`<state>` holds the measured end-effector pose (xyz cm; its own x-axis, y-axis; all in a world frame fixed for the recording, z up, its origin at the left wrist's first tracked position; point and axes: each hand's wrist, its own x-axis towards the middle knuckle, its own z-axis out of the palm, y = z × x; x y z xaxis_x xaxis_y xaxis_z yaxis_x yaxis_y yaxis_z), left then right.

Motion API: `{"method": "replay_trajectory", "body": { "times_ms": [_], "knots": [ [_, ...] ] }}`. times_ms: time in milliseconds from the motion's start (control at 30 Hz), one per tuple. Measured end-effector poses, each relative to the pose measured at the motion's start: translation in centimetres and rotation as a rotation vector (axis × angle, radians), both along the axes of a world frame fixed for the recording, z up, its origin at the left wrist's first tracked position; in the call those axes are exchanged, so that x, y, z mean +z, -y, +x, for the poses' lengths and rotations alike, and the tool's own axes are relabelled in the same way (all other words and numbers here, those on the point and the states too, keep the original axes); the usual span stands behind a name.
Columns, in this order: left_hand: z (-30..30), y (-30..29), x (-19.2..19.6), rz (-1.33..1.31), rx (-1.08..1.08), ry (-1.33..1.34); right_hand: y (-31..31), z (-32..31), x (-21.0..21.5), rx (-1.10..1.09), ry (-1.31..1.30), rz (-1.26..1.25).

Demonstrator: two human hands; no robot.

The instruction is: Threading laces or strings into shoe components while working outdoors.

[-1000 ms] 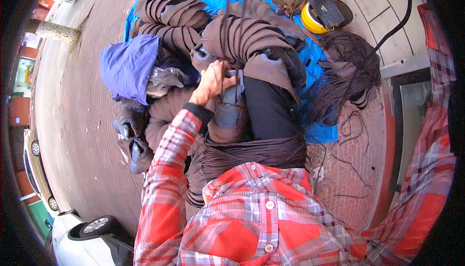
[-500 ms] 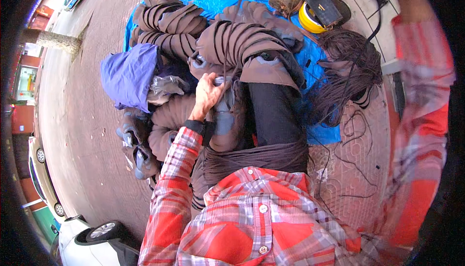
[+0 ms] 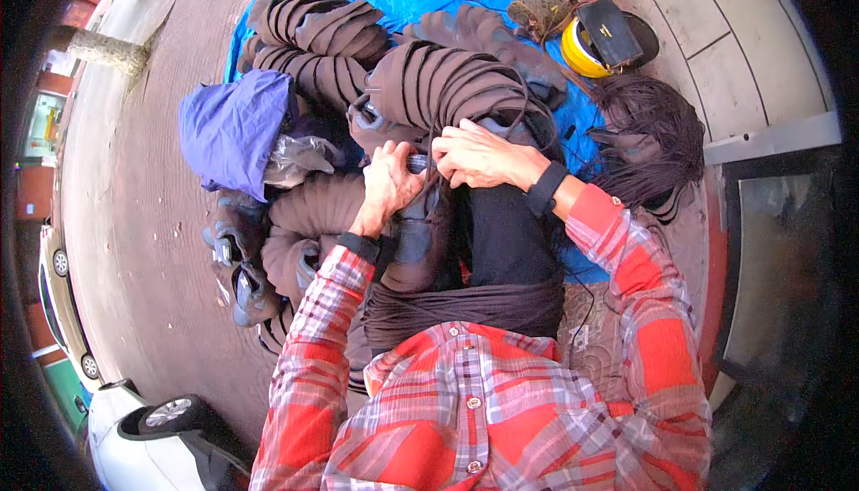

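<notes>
Shoe upper [image 3: 416, 245] clamped in left hand [image 3: 392, 180], presumably for steadiness; right hand [image 3: 483, 156] just beside, fingers bunched, grip unclear.

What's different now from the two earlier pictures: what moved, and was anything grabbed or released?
The right hand has swung in from the far right, moving left, and is now beside the left hand, close to a lace; whether it grips the lace is hard to tell. Nothing is visibly let go. The left hand still holds the shoe; the purple cloth and yellow tub stay put.
</notes>
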<state>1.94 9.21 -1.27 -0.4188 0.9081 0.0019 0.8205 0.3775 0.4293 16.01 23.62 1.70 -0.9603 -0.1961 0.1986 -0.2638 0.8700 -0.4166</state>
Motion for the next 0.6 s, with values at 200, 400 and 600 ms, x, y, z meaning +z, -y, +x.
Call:
{"method": "replay_trajectory", "body": {
  "times_ms": [200,400,600],
  "knots": [
    [-1.0,0.5,0.0,-0.055,-0.208,0.0,0.3,-0.2,-1.1,0.102,-0.04,0.078],
    [-0.8,0.6,0.1,-0.051,-0.244,0.003,-0.1,-0.1,-1.8,0.107,-0.009,-0.019],
    [3.0,-0.2,-0.6,-0.195,-0.176,-0.381,0.1,-1.0,-1.2,0.084,0.056,0.075]
  ]
}}
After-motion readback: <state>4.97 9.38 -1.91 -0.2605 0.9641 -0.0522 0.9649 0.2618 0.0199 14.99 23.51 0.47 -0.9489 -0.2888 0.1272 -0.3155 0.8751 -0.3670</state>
